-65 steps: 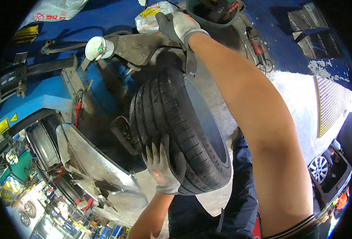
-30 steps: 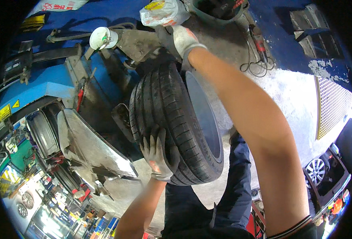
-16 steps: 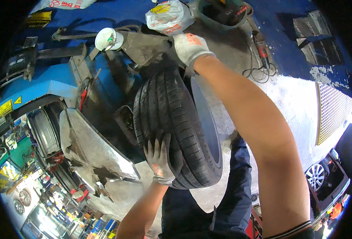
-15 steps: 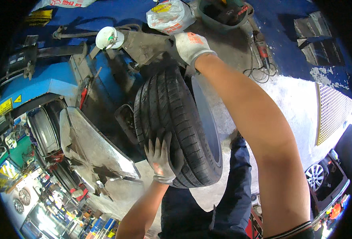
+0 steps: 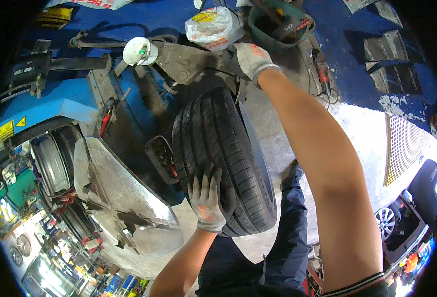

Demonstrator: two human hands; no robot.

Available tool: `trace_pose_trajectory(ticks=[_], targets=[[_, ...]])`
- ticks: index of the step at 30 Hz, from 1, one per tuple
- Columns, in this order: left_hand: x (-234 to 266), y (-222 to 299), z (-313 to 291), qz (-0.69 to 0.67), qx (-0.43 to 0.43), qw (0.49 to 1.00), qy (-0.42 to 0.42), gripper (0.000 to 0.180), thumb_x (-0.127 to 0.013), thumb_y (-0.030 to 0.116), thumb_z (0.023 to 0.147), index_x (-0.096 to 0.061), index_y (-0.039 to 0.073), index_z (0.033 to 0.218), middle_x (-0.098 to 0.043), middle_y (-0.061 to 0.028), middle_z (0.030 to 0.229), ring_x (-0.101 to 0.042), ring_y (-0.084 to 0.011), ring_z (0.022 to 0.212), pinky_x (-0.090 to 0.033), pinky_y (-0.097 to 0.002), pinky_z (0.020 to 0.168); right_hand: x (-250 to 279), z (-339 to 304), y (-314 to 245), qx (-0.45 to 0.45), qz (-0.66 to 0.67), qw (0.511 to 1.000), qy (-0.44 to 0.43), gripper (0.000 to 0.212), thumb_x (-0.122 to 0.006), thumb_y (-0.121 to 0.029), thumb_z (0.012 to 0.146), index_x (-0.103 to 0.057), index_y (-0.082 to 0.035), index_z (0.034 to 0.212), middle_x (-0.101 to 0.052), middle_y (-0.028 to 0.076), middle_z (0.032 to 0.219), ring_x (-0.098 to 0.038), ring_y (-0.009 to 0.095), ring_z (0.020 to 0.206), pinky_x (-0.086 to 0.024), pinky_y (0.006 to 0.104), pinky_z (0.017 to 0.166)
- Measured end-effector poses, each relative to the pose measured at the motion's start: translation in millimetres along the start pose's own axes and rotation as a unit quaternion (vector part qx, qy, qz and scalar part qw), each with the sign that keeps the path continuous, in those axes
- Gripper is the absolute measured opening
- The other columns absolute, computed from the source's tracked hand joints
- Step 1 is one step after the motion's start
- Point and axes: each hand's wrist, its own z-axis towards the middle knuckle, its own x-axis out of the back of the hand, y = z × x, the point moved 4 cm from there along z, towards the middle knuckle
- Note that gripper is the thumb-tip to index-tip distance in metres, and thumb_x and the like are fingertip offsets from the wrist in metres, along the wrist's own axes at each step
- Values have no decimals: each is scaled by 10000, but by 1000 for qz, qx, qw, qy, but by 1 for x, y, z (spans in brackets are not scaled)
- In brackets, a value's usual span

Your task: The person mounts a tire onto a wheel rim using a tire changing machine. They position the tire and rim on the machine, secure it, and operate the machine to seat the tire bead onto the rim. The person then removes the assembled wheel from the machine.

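Observation:
A black car tyre (image 5: 211, 143) on a silver-grey rim (image 5: 258, 148) stands upright between the blue machine and my legs. Flat against its near tread lies my left hand (image 5: 208, 200), gloved in grey and white, fingers stretched out. My right hand (image 5: 252, 62), in the same kind of glove, reaches beyond the tyre. Its fingers curl round the right end of a dirty grey metal machine arm (image 5: 181, 64); part of this grip is hidden. That arm spans the space behind the tyre's far end, beside the blue machine body (image 5: 62, 101).
A white bucket (image 5: 140, 51) sits on the machine. Behind are a white plastic bag (image 5: 214, 29) and a green tub (image 5: 282, 29) of tools. Left of the tyre are a black tray (image 5: 161, 159) and a worn metal plate (image 5: 124, 188). A red corded tool (image 5: 322, 74) lies right.
The tyre has shifted slightly to the right of the machine and the dark gap between it and the arm looks wider. My left hand stays on the tread, my right hand at the arm's end.

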Motion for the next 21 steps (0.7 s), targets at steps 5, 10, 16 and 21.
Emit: trace_pose_trajectory(ticks=[5,10,16,21], targets=[[7,1,7,3,0,1000,11,517,-653,419,910,-707,59,1276,-681,-169,1338,-623,-449,1241,-447,-633,1082,0,21,14,-16,-20,1000,5,406,-442,-335,1024,-735,-70,1117,-729,211,1196,-668,363,1164,-504,416,987],[11,2,2,-21,3,1000,15,509,-617,357,956,-661,23,1337,-664,-194,1367,-592,-469,1271,-393,-653,1123,-1,52,25,46,-119,989,69,414,-539,-407,971,-760,-76,1084,-754,193,1119,-714,383,1053,-553,452,911],[-4,-31,-106,-396,415,816,70,559,-583,312,1060,-471,19,1523,-518,-137,1523,-500,-323,1381,-402,-445,1177,31,20,73,-26,-42,999,19,488,-543,-447,1012,-684,-102,1326,-686,197,1341,-631,385,1252,-482,453,1055],[-83,-66,-221,-665,592,454,28,573,-563,328,1069,-441,27,1542,-492,-136,1547,-489,-324,1395,-391,-447,1188,41,-22,184,-47,35,998,17,731,-437,-692,980,-671,-114,1360,-685,218,1346,-618,427,1277,-480,460,1057]])
